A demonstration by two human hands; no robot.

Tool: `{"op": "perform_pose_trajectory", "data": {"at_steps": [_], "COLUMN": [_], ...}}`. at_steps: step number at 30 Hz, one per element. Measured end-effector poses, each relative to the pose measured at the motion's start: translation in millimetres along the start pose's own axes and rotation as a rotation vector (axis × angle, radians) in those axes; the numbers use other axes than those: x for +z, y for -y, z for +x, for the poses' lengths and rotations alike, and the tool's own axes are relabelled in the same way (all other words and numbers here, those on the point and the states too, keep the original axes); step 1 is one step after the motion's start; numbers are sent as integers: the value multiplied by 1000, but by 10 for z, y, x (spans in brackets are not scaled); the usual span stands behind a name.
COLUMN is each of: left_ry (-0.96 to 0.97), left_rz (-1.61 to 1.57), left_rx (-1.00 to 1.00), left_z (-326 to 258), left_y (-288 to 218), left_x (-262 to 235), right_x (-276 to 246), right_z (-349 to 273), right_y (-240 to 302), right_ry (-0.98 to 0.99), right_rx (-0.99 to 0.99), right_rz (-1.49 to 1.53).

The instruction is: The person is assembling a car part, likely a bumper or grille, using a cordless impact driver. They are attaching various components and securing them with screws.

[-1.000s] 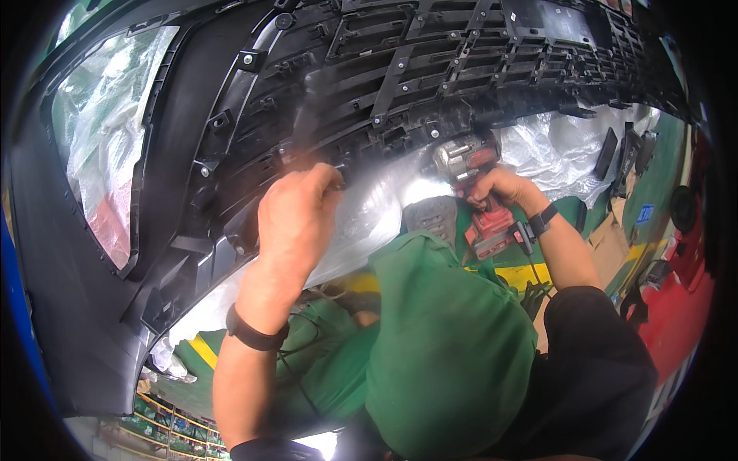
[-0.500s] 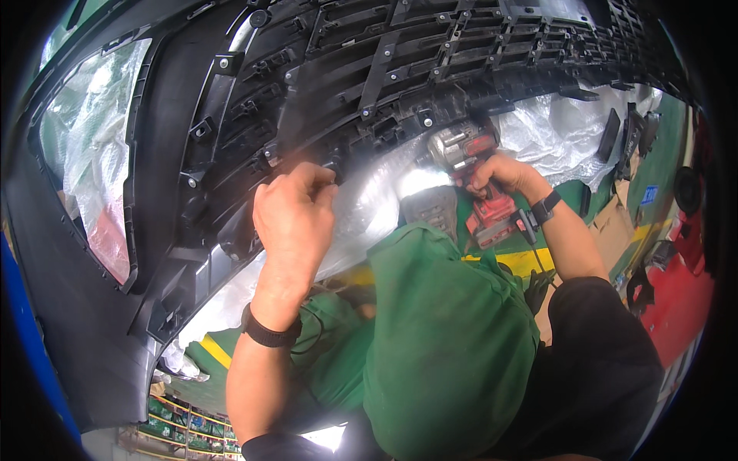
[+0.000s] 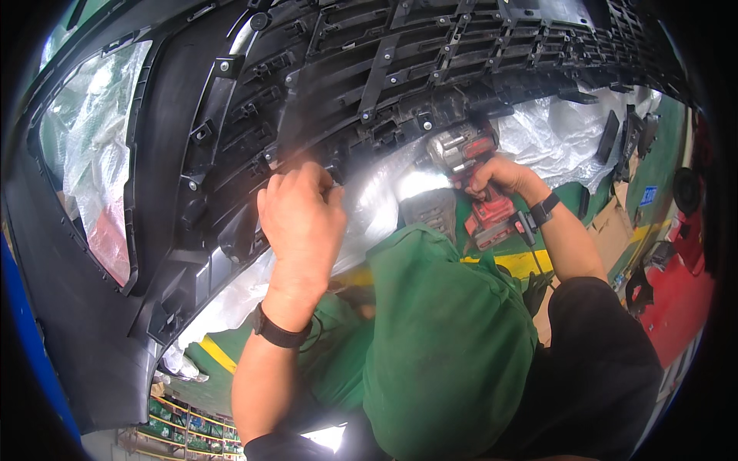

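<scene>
A large black plastic car grille panel (image 3: pixel 427 77) spans the upper part of the view, with screws set along its bars. My left hand (image 3: pixel 304 215) is at the panel's lower edge, thumb and fingers drawn together in a pinch. What it holds, if anything, is too small to make out. To the right, my right hand (image 3: pixel 498 178) is wrapped round the grip of a red and black cordless impact driver (image 3: pixel 465 146). The tool's light shines, and its nose points left, just below the panel's edge.
Clear bubble wrap (image 3: pixel 557 131) lies beneath the panel. Loose black plastic parts (image 3: pixel 630 142) and cardboard (image 3: pixel 613 225) lie on the right, by a yellow floor line (image 3: pixel 523 263). A red surface (image 3: pixel 676 311) is at far right. Shelving (image 3: pixel 188 430) stands lower left.
My left hand and forearm have shifted slightly right along the panel's edge, still pinched. My right hand and the impact driver have barely moved.
</scene>
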State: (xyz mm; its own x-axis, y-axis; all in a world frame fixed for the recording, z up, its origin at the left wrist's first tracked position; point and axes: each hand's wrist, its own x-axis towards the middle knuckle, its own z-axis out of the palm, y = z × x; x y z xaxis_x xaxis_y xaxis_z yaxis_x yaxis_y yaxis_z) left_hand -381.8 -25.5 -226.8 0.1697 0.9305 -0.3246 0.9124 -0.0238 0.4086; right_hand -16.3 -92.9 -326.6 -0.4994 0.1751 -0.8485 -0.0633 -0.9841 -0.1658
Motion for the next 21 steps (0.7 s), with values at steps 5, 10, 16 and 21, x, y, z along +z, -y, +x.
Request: {"op": "perform_pose_trajectory", "data": {"at_steps": [5, 10, 16, 21], "left_ry": [-61, -36, -25, -29], "left_rz": [-31, -36, -66, -33], "left_rx": [6, -36, -48, -30], "left_z": [-54, -43, -38, -44], "left_y": [0, -11, -18, -38], "left_x": [5, -8, -14, -15], "right_x": [-46, -38, 68, 40], "right_z": [22, 40, -8, -6], "right_y": [-43, -125, -25, -33], "right_ry": [-15, -139, -145, -113], "right_rx": [-10, -87, -75, -65], "right_rz": [-36, -25, -24, -17]}}
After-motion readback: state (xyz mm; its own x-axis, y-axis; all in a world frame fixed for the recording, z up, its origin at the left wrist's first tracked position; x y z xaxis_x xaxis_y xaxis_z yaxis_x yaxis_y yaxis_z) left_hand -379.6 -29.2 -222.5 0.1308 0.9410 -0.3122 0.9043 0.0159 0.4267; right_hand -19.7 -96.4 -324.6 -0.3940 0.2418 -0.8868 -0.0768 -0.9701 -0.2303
